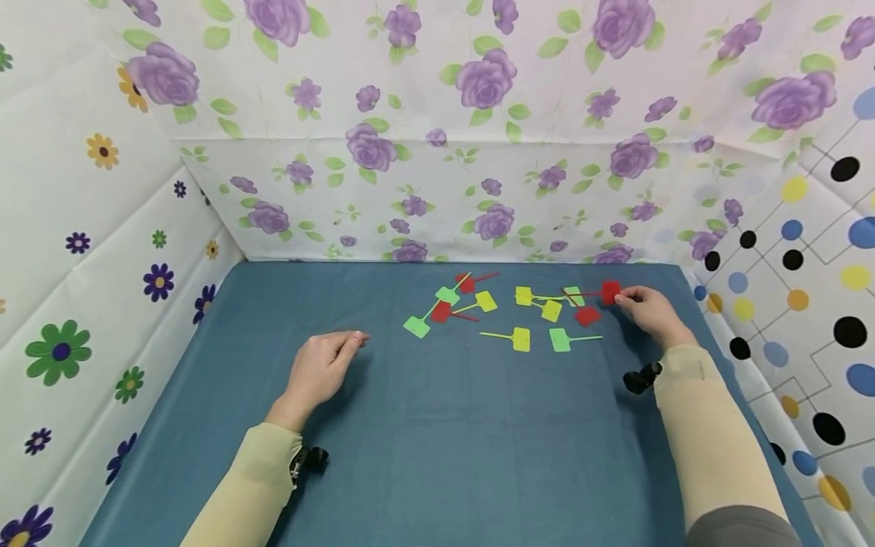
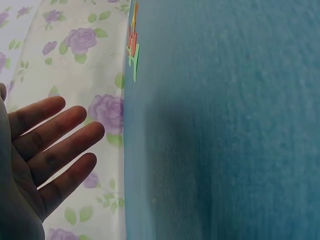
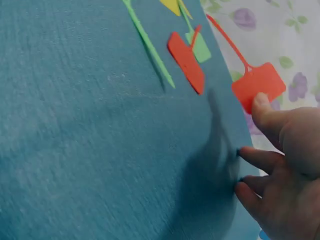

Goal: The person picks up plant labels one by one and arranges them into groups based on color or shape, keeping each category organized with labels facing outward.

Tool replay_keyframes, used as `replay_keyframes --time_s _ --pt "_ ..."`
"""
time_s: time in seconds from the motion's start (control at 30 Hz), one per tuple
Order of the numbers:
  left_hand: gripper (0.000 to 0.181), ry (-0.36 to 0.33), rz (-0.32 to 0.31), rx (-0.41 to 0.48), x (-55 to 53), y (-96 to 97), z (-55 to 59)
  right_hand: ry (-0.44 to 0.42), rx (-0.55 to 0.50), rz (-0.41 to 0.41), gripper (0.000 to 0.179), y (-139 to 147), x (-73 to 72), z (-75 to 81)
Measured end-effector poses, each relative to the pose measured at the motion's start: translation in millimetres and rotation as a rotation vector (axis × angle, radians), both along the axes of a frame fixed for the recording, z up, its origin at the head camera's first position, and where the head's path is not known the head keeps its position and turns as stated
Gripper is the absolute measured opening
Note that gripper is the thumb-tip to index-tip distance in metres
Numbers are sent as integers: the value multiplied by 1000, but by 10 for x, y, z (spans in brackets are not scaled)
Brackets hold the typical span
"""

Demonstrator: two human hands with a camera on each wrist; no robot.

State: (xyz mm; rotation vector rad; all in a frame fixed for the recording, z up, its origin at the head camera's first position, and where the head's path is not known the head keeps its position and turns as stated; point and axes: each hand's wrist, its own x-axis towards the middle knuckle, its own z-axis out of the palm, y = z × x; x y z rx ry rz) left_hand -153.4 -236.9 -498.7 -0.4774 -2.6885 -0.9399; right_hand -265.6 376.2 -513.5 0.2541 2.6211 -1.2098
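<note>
My right hand (image 1: 653,313) pinches a red plastic tag (image 3: 260,86) by its square head, the thumb lying on the flat face. The tag's thin stem points left in the head view, above the cloth in the right wrist view. Just below it lies another red tag (image 1: 588,316), beside a green tag (image 1: 573,296) and yellow tags (image 1: 551,310). A separate green tag (image 1: 560,339) lies nearer to me. My left hand (image 1: 321,368) hovers over the cloth at the left, holding nothing, its fingers (image 2: 70,145) extended and slightly spread.
Several red, green and yellow tags overlap in a loose group (image 1: 446,300) at the middle back of the blue cloth (image 1: 437,441). A single yellow tag (image 1: 521,339) lies in front. Flower-patterned sheeting (image 1: 437,182) rises behind, and a dotted sheet (image 1: 820,304) stands on the right.
</note>
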Motion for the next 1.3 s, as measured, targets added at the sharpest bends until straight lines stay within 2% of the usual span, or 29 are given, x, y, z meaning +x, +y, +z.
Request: replay_keyframes --time_s 0.17,0.43,0.63,0.8,1.0,1.3 --pt "40 -26 11 2 36 -64 3 24 -18 -6 65 13 30 0" --pt "39 -24 21 6 64 -139 26 142 -27 -52 70 -33 102 -12" --pt "36 19 25 7 80 -237 -7 250 -49 -91 64 -248 95 35" --pt "34 38 24 5 98 -322 -18 312 -69 -90 60 -546 68 145" --pt "39 5 -1 11 128 -415 -35 323 -109 -49 62 -940 28 262" --pt "47 24 -36 -25 169 -588 -40 313 -140 78 55 -1474 19 315"
